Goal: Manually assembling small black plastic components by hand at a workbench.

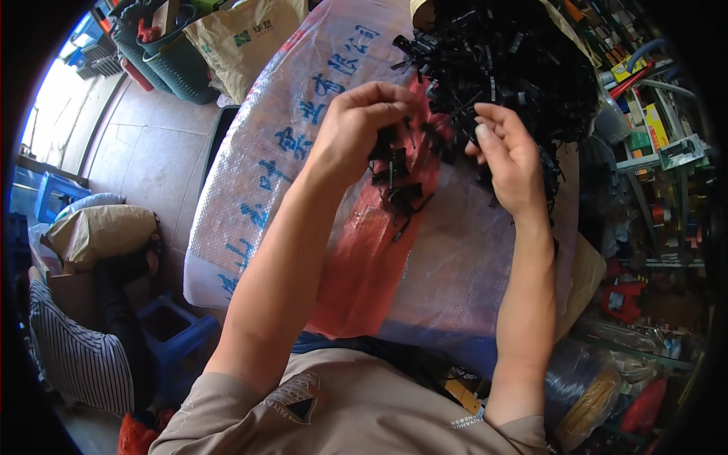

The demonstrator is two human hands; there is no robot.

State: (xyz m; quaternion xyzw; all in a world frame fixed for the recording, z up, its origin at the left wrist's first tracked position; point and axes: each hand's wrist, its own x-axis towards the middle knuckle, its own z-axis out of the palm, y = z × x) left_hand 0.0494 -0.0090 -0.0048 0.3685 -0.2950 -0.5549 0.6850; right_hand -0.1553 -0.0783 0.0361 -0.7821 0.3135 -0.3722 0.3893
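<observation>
A large heap of small black plastic pieces (523, 76) lies at the far right of a translucent woven plastic sheet (455, 265) with a red stripe. My left hand (353, 125) is closed in a pinch at the heap's left side, and a small dark piece shows at its fingertips. Below those fingers, a few loose black pieces (398, 186) lie on the red stripe. My right hand (509, 155) hovers at the heap's near edge with thumb and fingers curled together. Whatever sits between them is too small to make out.
Crowded shelves of tools and packets (652, 144) line the right side, with a wrapped spool (580, 394) lower down. At left, a person in a striped top (80, 360) is near a blue stool (174, 334). Baskets (178, 68) and a paper sack (246, 45) stand at far left.
</observation>
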